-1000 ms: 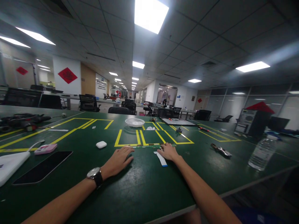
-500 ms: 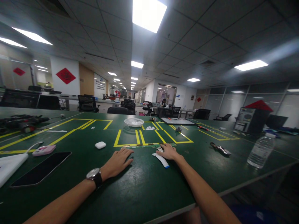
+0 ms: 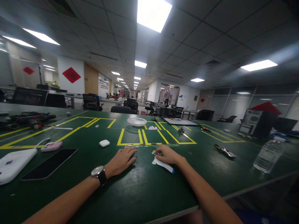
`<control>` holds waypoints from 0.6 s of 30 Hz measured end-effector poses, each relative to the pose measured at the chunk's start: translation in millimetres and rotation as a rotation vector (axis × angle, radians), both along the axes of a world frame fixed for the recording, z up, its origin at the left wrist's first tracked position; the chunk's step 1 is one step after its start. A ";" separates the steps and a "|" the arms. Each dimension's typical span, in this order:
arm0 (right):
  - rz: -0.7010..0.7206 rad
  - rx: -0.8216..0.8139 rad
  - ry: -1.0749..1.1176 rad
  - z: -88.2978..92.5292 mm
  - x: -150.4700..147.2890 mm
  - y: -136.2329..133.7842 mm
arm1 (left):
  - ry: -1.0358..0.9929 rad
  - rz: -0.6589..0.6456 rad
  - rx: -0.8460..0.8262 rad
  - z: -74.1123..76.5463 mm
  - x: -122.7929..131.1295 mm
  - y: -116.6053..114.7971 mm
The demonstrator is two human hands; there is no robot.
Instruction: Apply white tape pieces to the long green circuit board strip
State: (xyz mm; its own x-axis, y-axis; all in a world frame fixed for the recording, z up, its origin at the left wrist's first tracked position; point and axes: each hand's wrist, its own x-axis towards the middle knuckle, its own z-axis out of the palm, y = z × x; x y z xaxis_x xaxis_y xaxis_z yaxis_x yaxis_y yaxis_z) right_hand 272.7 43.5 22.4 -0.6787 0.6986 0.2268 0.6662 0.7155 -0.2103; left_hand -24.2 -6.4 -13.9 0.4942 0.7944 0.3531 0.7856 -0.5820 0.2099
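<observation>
My left hand (image 3: 121, 160), with a watch (image 3: 98, 173) on its wrist, lies palm down on the green table, fingers stretched out and holding nothing. Its fingertips are near the left end of a long, thin green circuit board strip (image 3: 142, 145). My right hand (image 3: 168, 154) has its fingers curled and closed on a white flat ribbon cable (image 3: 164, 165) with a blue end, just on the near side of the strip. Its fingertips are partly hidden, along with the cable's upper part.
Left of my hands are a white earbud case (image 3: 104, 143), a phone (image 3: 50, 164), a pink gadget (image 3: 51, 146) and a white power bank (image 3: 16, 165). Ahead stands a white basket (image 3: 136, 121). To the right lie a multi-tool (image 3: 224, 151) and a water bottle (image 3: 268, 155).
My right hand's fingers have curled from fairly flat to bent, and the ribbon cable has shifted slightly. My left hand stays flat. The whole view has turned a little to the left.
</observation>
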 end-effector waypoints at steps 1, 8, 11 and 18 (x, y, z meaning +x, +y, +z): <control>0.064 -0.035 0.022 0.6 -4.3 -2.7 | 0.003 -0.003 -0.001 0.2 0.2 -0.1; 0.095 -0.074 0.121 1.1 -16.6 -5.8 | 0.016 -0.002 0.000 0.9 0.6 -0.6; -0.193 0.090 0.110 -3.5 -13.1 3.7 | 0.023 -0.003 0.000 2.0 1.2 -1.7; -0.518 -0.069 -0.180 -15.0 -16.4 16.5 | 0.028 0.010 0.034 6.5 2.9 -3.1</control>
